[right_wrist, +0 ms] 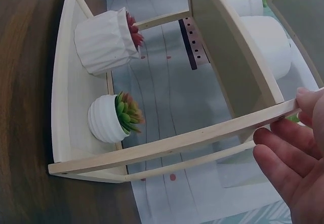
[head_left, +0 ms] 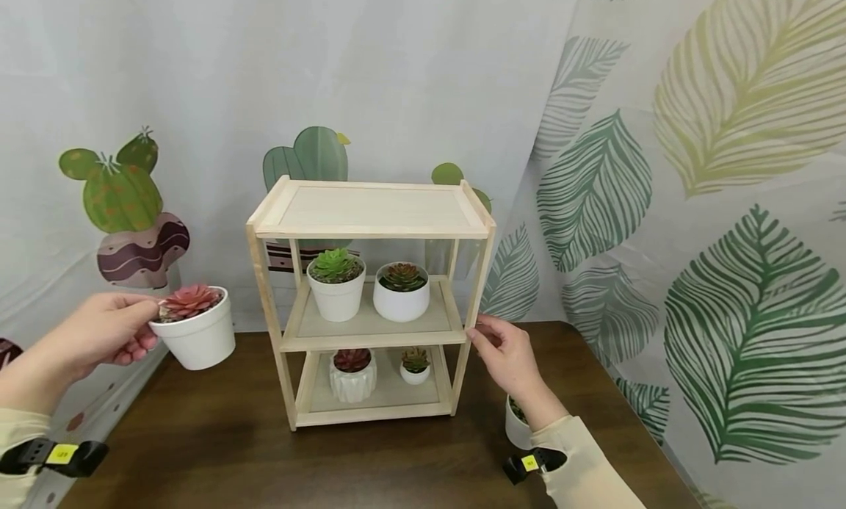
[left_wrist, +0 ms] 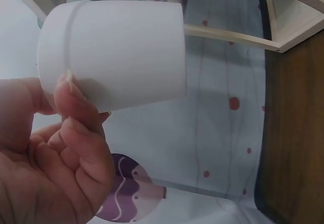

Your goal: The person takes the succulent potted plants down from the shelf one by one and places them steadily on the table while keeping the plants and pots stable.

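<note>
My left hand (head_left: 109, 329) pinches the rim of a white potted succulent (head_left: 201, 340) with pinkish-red leaves. It is in the air left of the shelf, and the left wrist view shows the fingers against its smooth side. At the wooden shelf (head_left: 370, 340), my right hand (head_left: 509, 351) grips the right front post near the middle board, thumb in front. Two white-potted plants, a bright green succulent (head_left: 335, 285) and a dark reddish-green succulent (head_left: 401, 296), stand on the middle board. The bottom board bears a dark red succulent (head_left: 353, 377) in a ribbed pot and a small succulent (right_wrist: 114, 118).
Another white-potted plant (head_left: 518, 424) stands on the brown table (head_left: 370, 468), partly hidden behind my right forearm. Behind the shelf hangs a white cloth (head_left: 370, 76) with printed cacti. A leaf-patterned cloth (head_left: 747, 222) covers the right side.
</note>
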Demonstrator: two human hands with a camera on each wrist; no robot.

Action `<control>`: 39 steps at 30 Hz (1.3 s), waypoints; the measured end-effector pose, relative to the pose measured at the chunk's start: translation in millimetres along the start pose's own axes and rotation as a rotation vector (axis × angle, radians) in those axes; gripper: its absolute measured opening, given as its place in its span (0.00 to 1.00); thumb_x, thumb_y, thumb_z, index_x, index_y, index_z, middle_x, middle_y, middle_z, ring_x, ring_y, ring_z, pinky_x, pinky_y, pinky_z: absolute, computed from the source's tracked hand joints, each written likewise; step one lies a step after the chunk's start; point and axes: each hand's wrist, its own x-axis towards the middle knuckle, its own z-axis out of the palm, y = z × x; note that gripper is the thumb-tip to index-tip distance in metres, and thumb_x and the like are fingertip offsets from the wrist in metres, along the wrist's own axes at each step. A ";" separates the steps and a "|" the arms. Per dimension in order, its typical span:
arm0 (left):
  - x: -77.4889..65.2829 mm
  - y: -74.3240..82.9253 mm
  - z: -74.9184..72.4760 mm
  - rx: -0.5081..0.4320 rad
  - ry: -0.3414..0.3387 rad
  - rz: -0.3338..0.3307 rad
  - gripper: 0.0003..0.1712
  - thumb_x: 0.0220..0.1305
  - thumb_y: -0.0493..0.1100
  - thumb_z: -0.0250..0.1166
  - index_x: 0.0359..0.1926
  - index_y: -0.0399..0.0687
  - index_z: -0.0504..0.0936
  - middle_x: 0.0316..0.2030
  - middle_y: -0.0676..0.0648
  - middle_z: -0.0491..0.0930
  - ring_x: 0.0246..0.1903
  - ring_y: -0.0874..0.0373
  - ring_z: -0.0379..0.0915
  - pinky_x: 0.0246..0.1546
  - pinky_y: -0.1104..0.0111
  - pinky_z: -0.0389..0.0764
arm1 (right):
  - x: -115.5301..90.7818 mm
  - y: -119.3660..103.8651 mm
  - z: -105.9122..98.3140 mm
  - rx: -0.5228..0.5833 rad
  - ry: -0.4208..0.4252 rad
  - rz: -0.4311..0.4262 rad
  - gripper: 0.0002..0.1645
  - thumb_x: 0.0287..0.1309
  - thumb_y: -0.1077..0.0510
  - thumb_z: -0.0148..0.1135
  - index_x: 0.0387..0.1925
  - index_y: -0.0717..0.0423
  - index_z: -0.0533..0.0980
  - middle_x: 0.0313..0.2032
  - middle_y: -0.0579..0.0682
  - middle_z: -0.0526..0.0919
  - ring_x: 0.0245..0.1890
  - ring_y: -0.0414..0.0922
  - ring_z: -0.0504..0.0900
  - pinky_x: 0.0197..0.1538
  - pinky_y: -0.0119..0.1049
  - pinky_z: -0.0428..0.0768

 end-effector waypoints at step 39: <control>-24.2 -80.7 89.1 -0.110 0.029 -0.077 0.30 0.78 0.42 0.44 0.70 0.23 0.64 0.19 0.49 0.79 0.17 0.58 0.77 0.18 0.63 0.80 | 1.6 6.6 0.8 -0.032 -0.013 -0.029 0.20 0.69 0.54 0.66 0.57 0.60 0.83 0.36 0.53 0.91 0.26 0.40 0.85 0.32 0.31 0.83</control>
